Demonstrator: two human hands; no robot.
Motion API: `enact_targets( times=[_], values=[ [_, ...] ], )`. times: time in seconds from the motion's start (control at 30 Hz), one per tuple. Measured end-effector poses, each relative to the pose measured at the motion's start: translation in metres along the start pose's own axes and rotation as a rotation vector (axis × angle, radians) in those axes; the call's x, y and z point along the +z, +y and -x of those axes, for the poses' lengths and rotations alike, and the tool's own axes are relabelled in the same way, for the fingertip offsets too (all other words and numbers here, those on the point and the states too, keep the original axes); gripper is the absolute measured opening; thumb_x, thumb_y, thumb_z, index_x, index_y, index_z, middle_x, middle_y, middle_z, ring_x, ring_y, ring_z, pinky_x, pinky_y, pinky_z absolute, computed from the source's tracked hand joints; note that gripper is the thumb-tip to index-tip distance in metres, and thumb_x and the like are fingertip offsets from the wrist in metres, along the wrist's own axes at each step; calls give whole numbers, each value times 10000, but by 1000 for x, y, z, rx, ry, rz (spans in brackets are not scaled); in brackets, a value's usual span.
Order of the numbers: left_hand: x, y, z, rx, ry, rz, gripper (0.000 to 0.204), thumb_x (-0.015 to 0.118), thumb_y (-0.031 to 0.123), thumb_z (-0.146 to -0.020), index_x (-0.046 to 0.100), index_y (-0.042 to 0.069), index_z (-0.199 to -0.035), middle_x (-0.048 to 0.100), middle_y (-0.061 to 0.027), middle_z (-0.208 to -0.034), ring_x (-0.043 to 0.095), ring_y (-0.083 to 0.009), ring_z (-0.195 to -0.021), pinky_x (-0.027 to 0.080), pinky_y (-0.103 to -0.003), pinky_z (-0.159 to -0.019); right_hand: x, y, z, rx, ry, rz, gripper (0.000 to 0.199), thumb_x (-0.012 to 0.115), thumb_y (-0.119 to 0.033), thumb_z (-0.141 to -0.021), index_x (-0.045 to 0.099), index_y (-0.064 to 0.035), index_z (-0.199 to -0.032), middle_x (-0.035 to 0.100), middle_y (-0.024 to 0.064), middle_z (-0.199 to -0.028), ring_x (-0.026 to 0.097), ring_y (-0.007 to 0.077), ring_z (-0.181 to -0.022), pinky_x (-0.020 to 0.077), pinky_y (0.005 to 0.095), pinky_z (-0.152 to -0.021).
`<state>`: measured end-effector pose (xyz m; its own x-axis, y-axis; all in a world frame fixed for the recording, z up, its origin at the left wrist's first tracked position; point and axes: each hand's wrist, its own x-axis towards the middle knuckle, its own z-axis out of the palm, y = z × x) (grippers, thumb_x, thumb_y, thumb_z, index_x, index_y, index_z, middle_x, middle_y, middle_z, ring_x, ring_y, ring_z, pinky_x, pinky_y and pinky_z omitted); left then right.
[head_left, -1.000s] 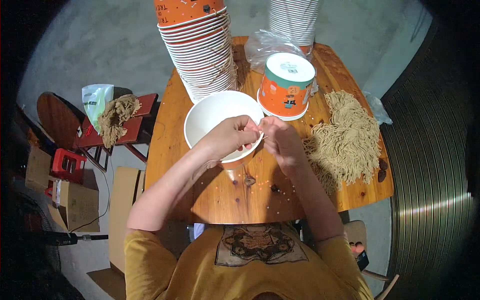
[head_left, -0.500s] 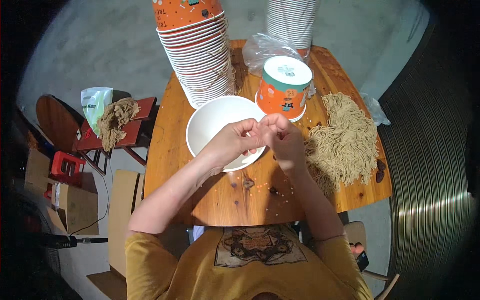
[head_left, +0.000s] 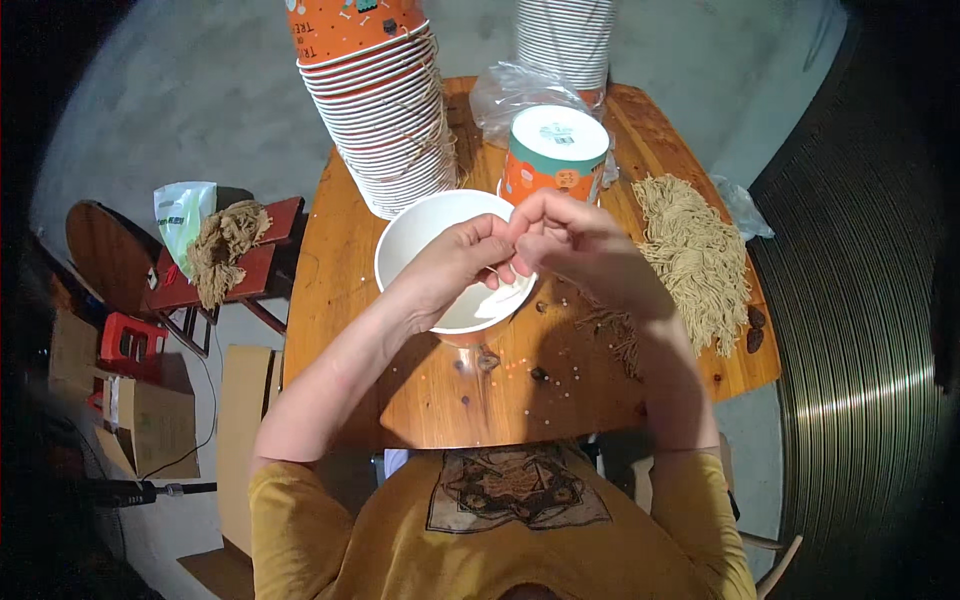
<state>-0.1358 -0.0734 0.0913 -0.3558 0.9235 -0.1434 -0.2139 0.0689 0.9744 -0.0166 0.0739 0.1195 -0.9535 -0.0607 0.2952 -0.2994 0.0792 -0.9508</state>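
Note:
A white-lined paper bucket (head_left: 408, 245) sits at the middle of the table, its mouth tilted toward me, with a bit of orange outer wall showing at the bottom. My left hand (head_left: 462, 262) is closed in a pinch over the right part of its mouth. Fingertip to fingertip with it, my right hand (head_left: 585, 245) is also pinched, at the bucket's right rim. Whatever sits between the fingers is too small or hidden to make out. Right of my right hand lies a heap of beige cords (head_left: 695, 260), partly covered by that forearm.
Tall stacks of nested paper buckets (head_left: 385, 125) stand at the back left and back right. One orange bucket (head_left: 555, 140) rests upside down behind my hands, near a clear plastic bag (head_left: 520, 100). Small pale dots (head_left: 560, 380) are scattered on the wooden table (head_left: 450, 400).
My right hand has turned, its forearm swinging outward to the right, and now covers more of the upside-down bucket. Both hands stay pinched together. The whole view has shifted slightly.

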Motion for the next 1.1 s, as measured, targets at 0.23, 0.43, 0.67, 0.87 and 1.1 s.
enact_targets(
  times=[0.23,0.43,0.67,0.87,1.1],
  values=[
    [-1,0,1,-8,50,-142,210,520,139,-927,542,-5,-1077,598,-36,-918,540,-79,-772,456,-206,-715,-8,-4,0,71,1,22,188,550,-181,-922,542,-5,-989,545,-19,-777,491,49,-675,421,182,-645],
    [0,4,7,-180,-103,-400,386,467,-10,-841,487,45,-1222,538,-20,-973,514,-106,-901,434,-245,-815,-21,7,23,132,64,220,101,548,-111,-919,565,-32,-981,549,-38,-799,506,19,-730,405,174,-623],
    [0,-4,-3,-190,-157,-534,212,592,109,-885,559,49,-1085,550,1,-887,494,-99,-822,416,-244,-757,-13,24,47,220,241,123,114,554,-86,-907,557,-39,-1011,557,-7,-826,510,50,-731,410,196,-626],
    [2,3,1,-51,-55,-706,96,602,140,-884,605,48,-912,579,10,-820,509,-77,-782,420,-231,-734,-9,48,55,290,378,-14,158,541,-139,-922,537,-50,-1052,548,-2,-802,485,58,-714,407,205,-629],
    [-5,12,-2,-133,-84,32,105,583,120,-848,601,18,-862,639,-51,-878,595,-79,-745,465,-187,-653,-5,11,47,467,257,306,237,580,-255,-910,606,-19,-912,577,15,-746,510,69,-691,410,225,-624]
  ],
)
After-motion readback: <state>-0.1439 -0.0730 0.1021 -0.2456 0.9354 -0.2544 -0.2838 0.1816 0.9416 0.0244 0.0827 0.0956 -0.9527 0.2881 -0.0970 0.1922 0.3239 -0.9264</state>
